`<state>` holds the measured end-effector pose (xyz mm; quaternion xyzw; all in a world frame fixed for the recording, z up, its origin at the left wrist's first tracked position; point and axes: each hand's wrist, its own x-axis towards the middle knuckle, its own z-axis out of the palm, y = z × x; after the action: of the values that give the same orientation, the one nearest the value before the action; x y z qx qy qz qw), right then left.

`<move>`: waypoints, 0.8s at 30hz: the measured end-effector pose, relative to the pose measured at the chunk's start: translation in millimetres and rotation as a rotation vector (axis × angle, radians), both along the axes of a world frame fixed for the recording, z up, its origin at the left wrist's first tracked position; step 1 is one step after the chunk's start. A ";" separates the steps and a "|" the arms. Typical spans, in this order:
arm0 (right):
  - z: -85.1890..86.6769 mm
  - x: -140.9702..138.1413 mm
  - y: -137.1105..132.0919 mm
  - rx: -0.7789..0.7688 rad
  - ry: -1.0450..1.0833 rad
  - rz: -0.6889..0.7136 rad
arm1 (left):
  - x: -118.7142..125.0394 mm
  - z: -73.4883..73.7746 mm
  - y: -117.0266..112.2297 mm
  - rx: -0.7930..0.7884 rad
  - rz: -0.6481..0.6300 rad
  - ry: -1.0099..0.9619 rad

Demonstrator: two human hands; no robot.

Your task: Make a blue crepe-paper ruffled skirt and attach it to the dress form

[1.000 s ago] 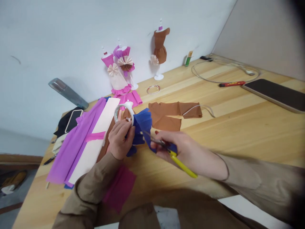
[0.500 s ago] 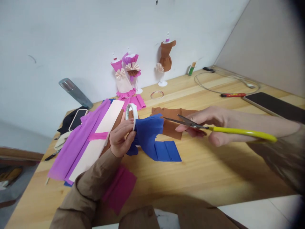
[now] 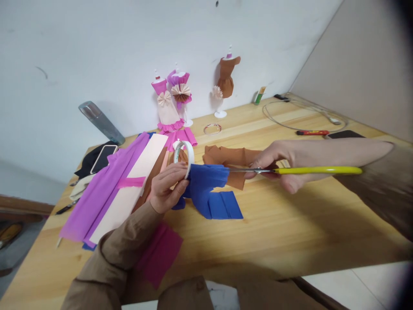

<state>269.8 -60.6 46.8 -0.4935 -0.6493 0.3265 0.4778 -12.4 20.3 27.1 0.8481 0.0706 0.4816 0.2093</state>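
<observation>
The left forearm is slanting up from the lower left, and the left hand [image 3: 168, 186] is closing thumb and fingers on the blue paper [image 3: 208, 183] and the rim of a white tape roll [image 3: 191, 151]. The right forearm is lying nearly level, coming in from the right edge, while the right hand [image 3: 278, 162] is gripping yellow-handled scissors [image 3: 318, 170]. Their blades are pointing left, meeting the upper right edge of the blue paper in front of the person; whether they are biting into it is unclear. Brown paper [image 3: 222, 155] is lying behind, on the wooden table [image 3: 290, 232]. Purple sheets [image 3: 97, 202] are spreading to the left. Small dressed figures, one in brown [image 3: 227, 79], are standing by the pale wall [image 3: 122, 51].
</observation>
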 end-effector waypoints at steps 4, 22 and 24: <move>14.0 14.0 4.4 -0.106 -0.249 0.344 | 1.1 -1.8 -0.2 0.013 -0.020 0.013; 40.2 23.0 18.9 -0.429 -0.399 0.693 | 1.9 -0.4 -6.3 0.000 -0.065 0.027; 38.2 25.1 19.6 -0.412 -0.401 0.689 | 1.4 -1.4 -6.0 -0.016 -0.064 0.020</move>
<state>294.9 -41.0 85.0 -0.3866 -0.7771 0.4869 0.0977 -11.0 14.4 25.7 0.8531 0.0494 0.4655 0.2305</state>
